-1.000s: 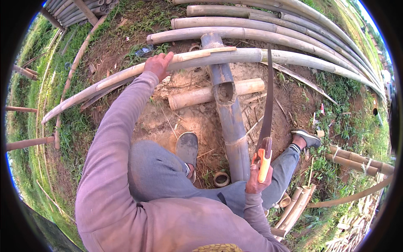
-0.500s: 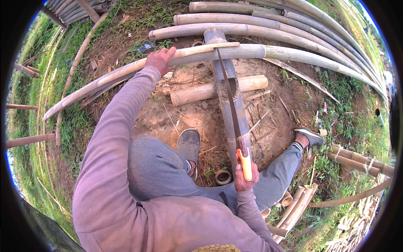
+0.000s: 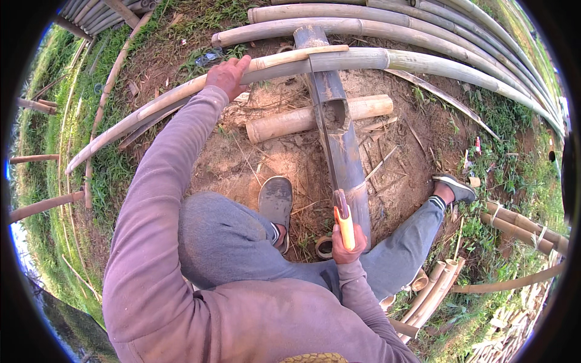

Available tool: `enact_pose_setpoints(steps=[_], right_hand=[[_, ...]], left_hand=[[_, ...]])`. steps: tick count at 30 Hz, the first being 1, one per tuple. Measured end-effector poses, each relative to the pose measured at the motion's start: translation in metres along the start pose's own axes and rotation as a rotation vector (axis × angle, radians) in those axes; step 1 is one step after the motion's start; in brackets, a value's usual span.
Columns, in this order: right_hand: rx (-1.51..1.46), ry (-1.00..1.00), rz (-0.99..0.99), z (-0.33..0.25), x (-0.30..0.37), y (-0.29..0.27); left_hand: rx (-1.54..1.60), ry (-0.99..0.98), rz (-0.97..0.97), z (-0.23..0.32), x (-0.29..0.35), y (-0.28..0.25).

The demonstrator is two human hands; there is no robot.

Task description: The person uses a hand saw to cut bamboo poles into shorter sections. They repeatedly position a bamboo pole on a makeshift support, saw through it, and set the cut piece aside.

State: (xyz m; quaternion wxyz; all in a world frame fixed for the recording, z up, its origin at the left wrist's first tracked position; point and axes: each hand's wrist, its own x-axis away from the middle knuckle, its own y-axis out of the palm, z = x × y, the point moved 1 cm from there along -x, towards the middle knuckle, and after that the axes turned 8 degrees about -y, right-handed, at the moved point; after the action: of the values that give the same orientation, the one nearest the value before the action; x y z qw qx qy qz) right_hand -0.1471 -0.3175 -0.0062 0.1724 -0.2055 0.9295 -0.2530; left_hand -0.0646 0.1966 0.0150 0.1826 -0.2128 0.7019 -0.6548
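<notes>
My left hand (image 3: 227,75) presses down on a long pale bamboo pole (image 3: 357,59) that lies across in front of me. My right hand (image 3: 346,245) grips the yellow handle of a long machete (image 3: 343,221). Its thin blade (image 3: 321,121) runs away from me, and its tip meets the pole just right of my left hand. Under the blade lies a split bamboo half (image 3: 342,142), hollow side up, resting on a short bamboo log (image 3: 284,124). I sit on bare dirt with legs spread, shoes (image 3: 275,199) on either side of the split piece.
Several long bamboo poles (image 3: 423,27) are stacked beyond the work spot and curve off to the right. Short cut bamboo pieces (image 3: 433,296) lie by my right leg, and a small bamboo ring (image 3: 324,247) sits between my legs. Grass surrounds the dirt patch.
The machete swung from a raised position on my right down and leftward, so its blade now lies along the split bamboo with its tip on the pole. My left hand stayed on the pole.
</notes>
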Motion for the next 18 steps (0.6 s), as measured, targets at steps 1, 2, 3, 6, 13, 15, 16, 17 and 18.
enact_pose_setpoints(steps=[1, 2, 3, 6, 13, 15, 16, 17, 18], right_hand=[[-0.03, 0.033, 0.021, 0.002, 0.001, 0.001], [-0.061, 0.065, 0.042, 0.003, 0.002, 0.002], [-0.095, 0.095, 0.064, 0.003, 0.001, 0.005], [-0.024, 0.051, 0.046, 0.01, 0.004, 0.002], [-0.038, 0.0, 0.021, 0.016, -0.002, 0.008], [-0.03, 0.03, 0.031, 0.019, 0.007, 0.004], [-0.027, 0.042, 0.037, 0.02, 0.009, 0.003], [-0.046, 0.021, 0.03, 0.021, 0.009, 0.004], [-0.056, 0.004, 0.021, 0.017, 0.006, 0.001]], left_hand=[[0.005, 0.003, -0.006, 0.001, -0.001, -0.001], [0.009, 0.006, -0.012, 0.002, -0.001, -0.001], [0.004, 0.004, -0.016, 0.002, -0.002, -0.003], [-0.005, 0.006, -0.012, 0.001, 0.0, -0.003], [0.005, -0.01, -0.028, 0.001, -0.001, -0.004], [-0.013, 0.013, -0.004, 0.0, 0.001, 0.0], [-0.023, 0.024, 0.012, 0.0, 0.0, -0.001], [-0.03, 0.016, 0.011, -0.002, 0.0, -0.003], [-0.03, 0.01, 0.005, 0.0, 0.001, -0.002]])
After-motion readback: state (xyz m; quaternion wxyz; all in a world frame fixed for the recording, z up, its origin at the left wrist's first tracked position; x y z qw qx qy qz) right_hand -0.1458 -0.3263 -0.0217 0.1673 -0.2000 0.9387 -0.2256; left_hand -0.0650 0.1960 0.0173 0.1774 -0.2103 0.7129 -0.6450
